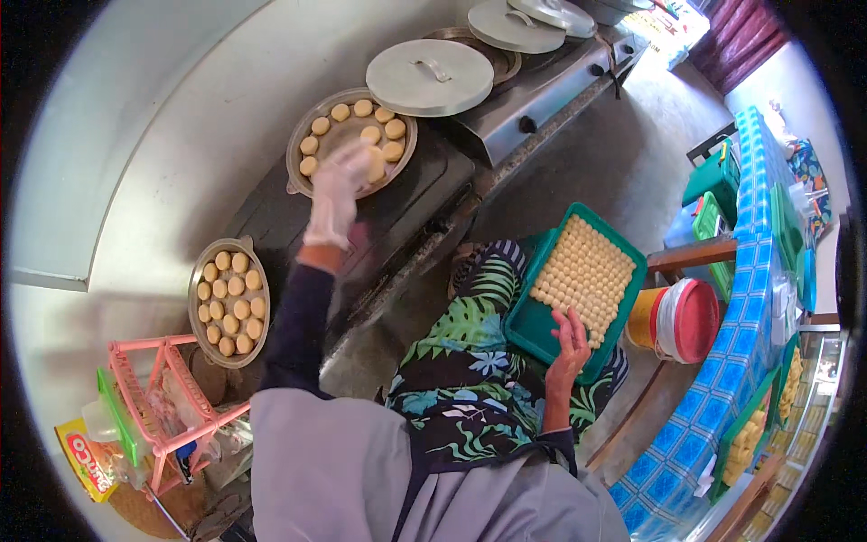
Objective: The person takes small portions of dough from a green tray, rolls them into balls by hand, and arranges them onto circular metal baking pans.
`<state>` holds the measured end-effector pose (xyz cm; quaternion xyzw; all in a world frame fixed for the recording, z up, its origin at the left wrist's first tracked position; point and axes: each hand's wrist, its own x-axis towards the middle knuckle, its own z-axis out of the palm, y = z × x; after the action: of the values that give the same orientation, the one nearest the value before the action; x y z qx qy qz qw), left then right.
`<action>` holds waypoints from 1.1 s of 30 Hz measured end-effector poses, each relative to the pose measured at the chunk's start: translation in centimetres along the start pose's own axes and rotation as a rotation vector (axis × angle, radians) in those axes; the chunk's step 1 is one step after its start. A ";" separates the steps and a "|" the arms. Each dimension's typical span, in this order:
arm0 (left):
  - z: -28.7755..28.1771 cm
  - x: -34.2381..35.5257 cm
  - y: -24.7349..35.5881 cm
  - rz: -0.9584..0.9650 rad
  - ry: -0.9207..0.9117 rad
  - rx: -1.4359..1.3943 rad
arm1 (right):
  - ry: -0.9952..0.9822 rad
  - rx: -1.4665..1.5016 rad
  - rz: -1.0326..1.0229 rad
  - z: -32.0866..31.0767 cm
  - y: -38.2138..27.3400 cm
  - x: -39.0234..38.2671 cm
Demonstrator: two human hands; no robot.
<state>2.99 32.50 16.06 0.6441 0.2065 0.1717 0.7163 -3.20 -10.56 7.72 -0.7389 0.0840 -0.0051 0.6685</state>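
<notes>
My left hand [336, 194], in a clear plastic glove, reaches over a round metal pan [298, 172]. Its fingers are closed on a round pale dough piece [375, 166], somewhat smeared by motion. Several like pieces ring the inside of that pan. Lower left, a second metal pan [196, 271] is filled with round dough pieces [237, 285]. By my lap rests a green tray [533, 336] bearing rows of small pale dough balls [582, 266]. Bare and empty, my right hand [567, 348] hovers at the tray's near side with fingers apart.
A metal lid [429, 79] partly overhangs the far pan, beside a stove [533, 113] with more lids. A pink rack [167, 397] stands lower left. Right of the tray are a red-lidded bucket [697, 321] and a table with a blue checked cloth [691, 434].
</notes>
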 end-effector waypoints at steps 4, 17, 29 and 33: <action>-6.1 9.6 -2.5 0.089 0.224 0.056 | -0.014 0.084 0.079 0.5 0.4 0.4; -8.2 16.5 -6.5 -0.076 0.297 0.349 | -0.001 0.091 0.158 0.6 1.8 0.3; -7.4 15.4 -6.9 -0.054 -0.143 -0.060 | 0.371 -0.134 0.117 -7.9 3.5 2.4; -10.0 16.7 -6.5 0.126 -0.234 0.501 | 0.557 -0.015 0.138 -13.0 3.4 3.2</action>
<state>11.96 48.89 7.48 0.8280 0.1178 0.0841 0.5417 -1.96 -24.18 5.41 -0.7064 0.3147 -0.1618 0.6130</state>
